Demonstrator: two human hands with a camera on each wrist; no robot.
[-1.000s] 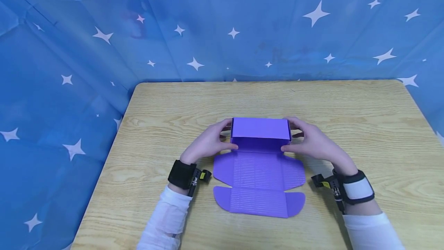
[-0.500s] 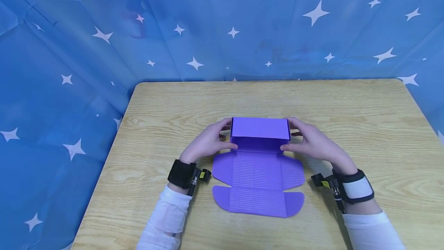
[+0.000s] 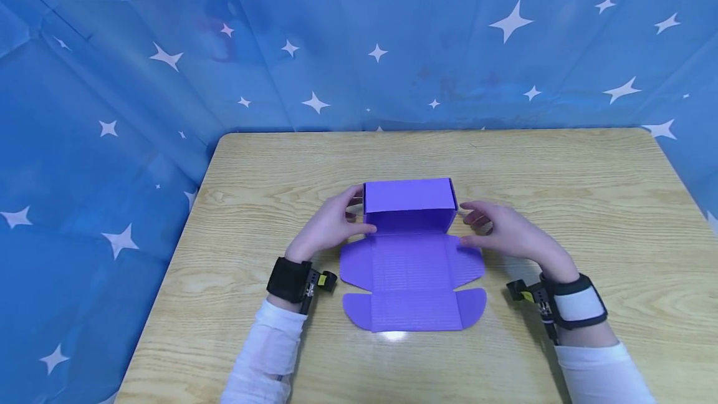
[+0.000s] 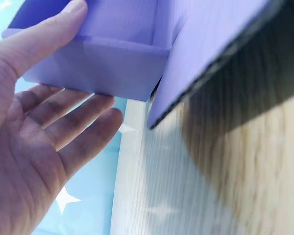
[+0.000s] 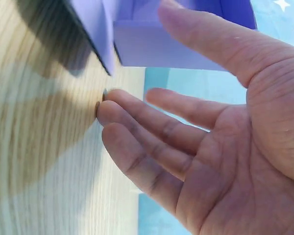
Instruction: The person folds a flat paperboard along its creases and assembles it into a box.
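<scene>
A purple cardboard mailer box [image 3: 410, 197] stands upright on the table in the head view. Its lid with side flaps lies folded down toward me, and the box opening faces me. My left hand [image 3: 330, 220] holds the box's left side, thumb at the rim and fingers along the outside; the left wrist view shows that thumb over the wall [image 4: 112, 63]. To the right of the box, my right hand [image 3: 507, 229] is apart from its wall, fingers loosely bent with nothing in them. In the right wrist view a gap separates those fingers from the box [image 5: 171, 46].
The box rests on a light wood-grain table [image 3: 269, 167]. Behind and to the left hangs a blue cloth [image 3: 348, 30] with white stars. Both wrists wear straps with small cameras, the left camera [image 3: 327, 280] close to the lid's left flap.
The box has shifted left and a little away from me, turning slightly. My left hand moved along with it. My right hand has come off the box's right side and stayed nearly in place.
</scene>
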